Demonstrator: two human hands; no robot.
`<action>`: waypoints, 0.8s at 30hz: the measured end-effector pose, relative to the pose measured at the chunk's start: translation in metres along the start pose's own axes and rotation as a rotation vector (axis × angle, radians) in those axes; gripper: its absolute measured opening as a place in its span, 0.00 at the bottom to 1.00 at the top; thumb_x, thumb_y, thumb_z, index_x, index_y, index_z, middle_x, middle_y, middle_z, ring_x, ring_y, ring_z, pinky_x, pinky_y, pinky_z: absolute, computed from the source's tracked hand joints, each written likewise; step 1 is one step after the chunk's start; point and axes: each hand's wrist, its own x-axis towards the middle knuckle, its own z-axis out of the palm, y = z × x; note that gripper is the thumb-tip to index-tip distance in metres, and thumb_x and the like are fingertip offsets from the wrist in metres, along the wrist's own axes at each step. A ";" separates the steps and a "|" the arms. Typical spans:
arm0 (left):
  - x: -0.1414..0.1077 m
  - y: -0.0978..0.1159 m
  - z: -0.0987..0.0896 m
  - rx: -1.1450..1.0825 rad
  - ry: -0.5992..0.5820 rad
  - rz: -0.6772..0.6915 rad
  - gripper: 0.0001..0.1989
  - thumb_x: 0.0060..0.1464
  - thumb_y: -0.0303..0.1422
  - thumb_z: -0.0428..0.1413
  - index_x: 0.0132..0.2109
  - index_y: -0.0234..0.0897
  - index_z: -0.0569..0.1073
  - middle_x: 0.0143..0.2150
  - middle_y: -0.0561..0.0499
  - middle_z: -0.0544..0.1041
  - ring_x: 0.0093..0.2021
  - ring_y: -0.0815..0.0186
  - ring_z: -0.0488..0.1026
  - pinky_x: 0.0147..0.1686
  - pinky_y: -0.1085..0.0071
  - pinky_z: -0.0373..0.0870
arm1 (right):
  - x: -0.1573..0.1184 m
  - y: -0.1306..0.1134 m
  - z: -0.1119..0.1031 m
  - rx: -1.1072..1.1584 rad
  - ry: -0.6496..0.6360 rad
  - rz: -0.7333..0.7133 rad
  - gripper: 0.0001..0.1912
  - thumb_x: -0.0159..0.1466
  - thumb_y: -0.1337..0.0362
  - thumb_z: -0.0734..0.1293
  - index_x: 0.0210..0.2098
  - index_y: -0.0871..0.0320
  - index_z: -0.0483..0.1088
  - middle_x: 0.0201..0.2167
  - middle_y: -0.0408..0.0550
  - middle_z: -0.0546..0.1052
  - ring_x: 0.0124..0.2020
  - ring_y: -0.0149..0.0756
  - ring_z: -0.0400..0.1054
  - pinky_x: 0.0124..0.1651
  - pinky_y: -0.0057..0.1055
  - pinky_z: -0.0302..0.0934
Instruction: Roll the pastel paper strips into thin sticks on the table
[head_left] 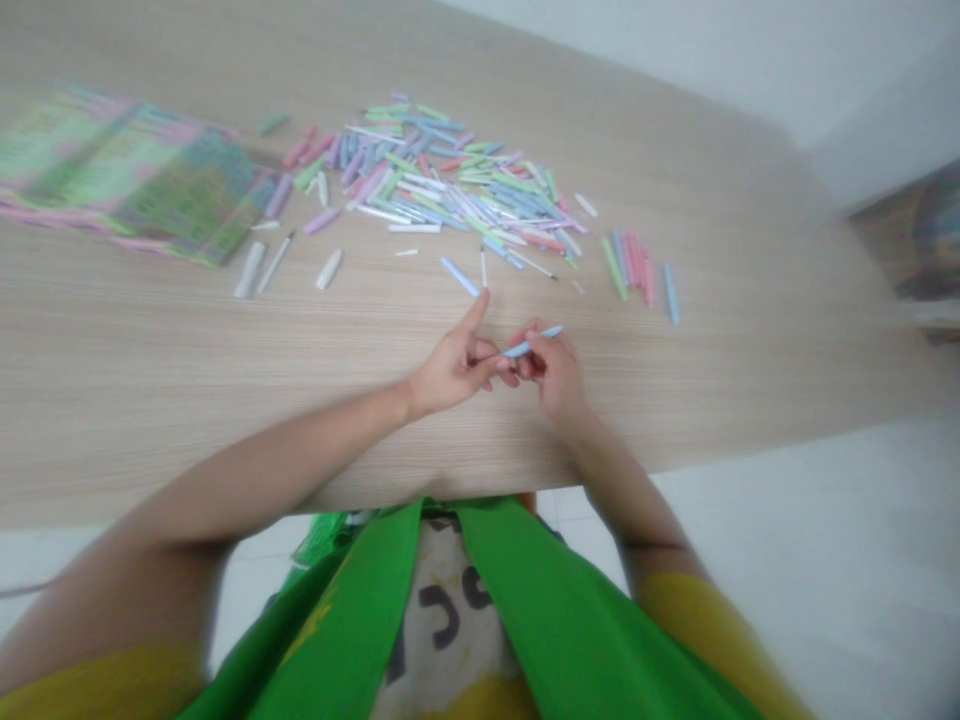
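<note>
Both my hands meet over the near part of the table, in front of my body. A slim light blue pen [534, 342] slants between them. My right hand [556, 375] is closed around its middle, with the upper right end sticking out past the fingers. At the pen's lower left end, my left hand [454, 368] pinches with thumb and fingers, while its index finger points forward. Just beyond that fingertip lie a thin white stick with a dark tip [484, 266] and a light blue pen piece [459, 277]. Blur hides the finer details.
A wide heap of pastel pen pieces [450, 185] covers the table's middle back. Printed green and pink packs [127, 175] lie at the left, with white pieces [250, 270] nearby. Right of the heap sit a pink group [637, 268] and a blue piece [670, 293].
</note>
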 end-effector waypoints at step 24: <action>-0.001 0.019 -0.011 -0.113 -0.121 -0.094 0.51 0.58 0.46 0.63 0.76 0.40 0.42 0.31 0.49 0.84 0.29 0.64 0.82 0.24 0.76 0.73 | -0.015 0.005 0.021 -0.044 0.020 -0.070 0.25 0.59 0.43 0.73 0.26 0.53 0.61 0.13 0.34 0.65 0.14 0.25 0.56 0.18 0.26 0.49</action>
